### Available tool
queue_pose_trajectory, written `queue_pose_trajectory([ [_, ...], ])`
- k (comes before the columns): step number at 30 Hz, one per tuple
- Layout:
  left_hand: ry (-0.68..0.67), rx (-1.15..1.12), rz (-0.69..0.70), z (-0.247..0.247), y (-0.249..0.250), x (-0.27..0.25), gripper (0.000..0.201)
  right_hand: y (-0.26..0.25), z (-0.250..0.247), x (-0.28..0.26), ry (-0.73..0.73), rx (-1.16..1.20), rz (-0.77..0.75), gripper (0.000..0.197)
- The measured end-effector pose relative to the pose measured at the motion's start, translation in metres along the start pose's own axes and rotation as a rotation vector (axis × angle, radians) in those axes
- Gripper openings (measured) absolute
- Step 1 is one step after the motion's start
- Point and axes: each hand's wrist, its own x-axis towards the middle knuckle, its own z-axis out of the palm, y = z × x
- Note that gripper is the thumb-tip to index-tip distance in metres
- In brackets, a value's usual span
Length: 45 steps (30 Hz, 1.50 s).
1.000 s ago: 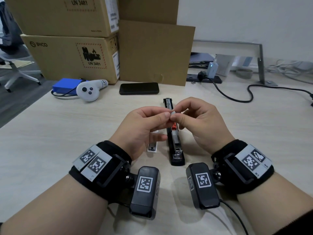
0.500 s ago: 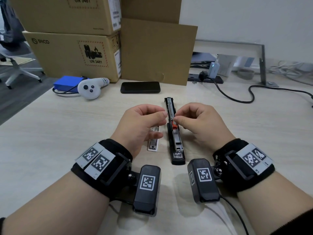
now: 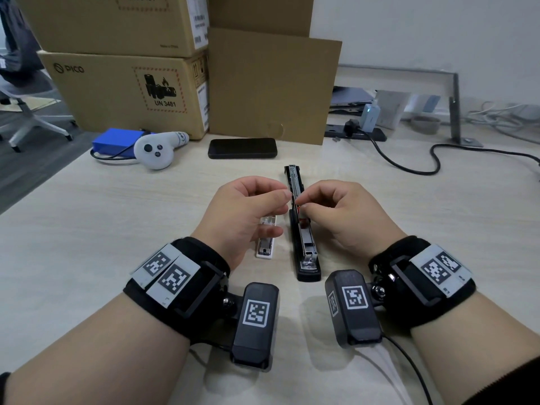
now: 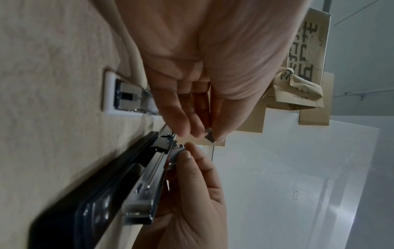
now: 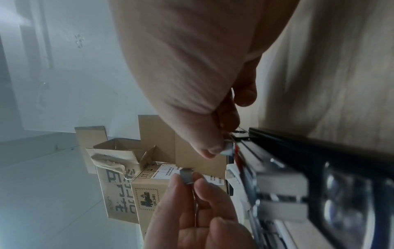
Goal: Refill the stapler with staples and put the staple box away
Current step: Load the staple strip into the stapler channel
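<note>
Both hands have dropped lower and moved apart, each now pinching its own bit of staples. Left hand (image 3: 245, 211) pinches a small piece (image 4: 209, 134) above the open stapler (image 3: 304, 238) on the table (image 3: 117, 229). Right hand (image 3: 336, 217) pinches another piece (image 5: 228, 149) at the stapler's metal track. White staple box (image 3: 266, 244) lies just left of the stapler.

Soft even daylight, blurry wrist views

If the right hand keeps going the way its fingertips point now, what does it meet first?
Probably the open stapler: the right hand pinches a small staple strip just above its metal channel. Beyond that is the left hand, holding another strip. The gap is hard to judge.
</note>
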Motion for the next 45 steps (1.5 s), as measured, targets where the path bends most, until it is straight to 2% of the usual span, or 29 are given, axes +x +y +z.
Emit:
queue_pose_trajectory([
  [13,-0.01,0.009,-0.003,0.0,0.0,-0.001,0.004,-0.004,-0.001,-0.001,-0.024,-0.123,-0.017,0.023],
  [24,-0.018,0.022,-0.003,0.001,0.0,0.0,0.005,-0.002,0.0,0.0,-0.019,-0.193,0.025,0.01],
  [34,0.006,0.062,0.011,0.001,0.001,-0.001,0.005,-0.01,-0.001,-0.003,-0.081,-0.12,0.043,0.038],
  [37,0.013,0.065,0.016,0.001,0.0,-0.001,0.003,-0.009,-0.001,-0.002,-0.001,-0.091,-0.014,0.029],
  [40,-0.002,0.071,0.03,0.001,0.001,-0.002,0.006,-0.01,-0.003,-0.003,0.083,0.058,-0.045,0.025],
  [43,-0.042,0.034,0.033,0.002,0.002,-0.003,0.012,-0.012,-0.002,-0.004,0.085,0.143,-0.061,0.011],
  [45,-0.062,0.027,0.037,0.002,0.003,-0.004,0.014,-0.011,0.0,-0.005,0.069,0.16,-0.085,0.011],
])
